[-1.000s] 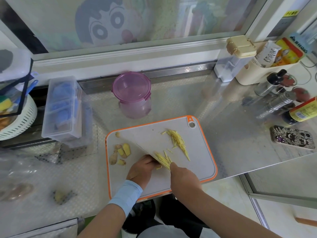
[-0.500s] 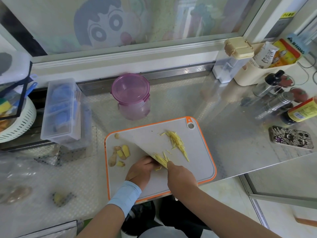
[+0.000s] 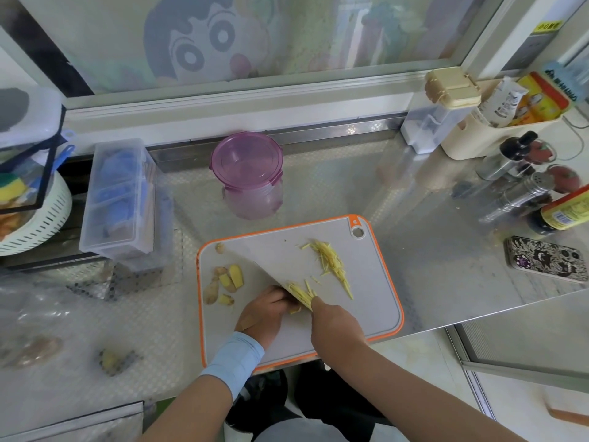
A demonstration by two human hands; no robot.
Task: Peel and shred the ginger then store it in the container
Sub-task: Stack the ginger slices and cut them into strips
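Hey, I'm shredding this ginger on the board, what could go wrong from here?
Fingers of the left hand hold the ginger right against the knife; a slip could nick them. The cutting board seems to reach past the edge of the counter, so hard pressing might tip it. Shreds cling to the blade and may scatter.

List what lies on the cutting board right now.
On the cutting board: a shred pile, ginger chunks, the knife. The left hand covers the ginger piece being cut; the right hand hides the knife's handle.
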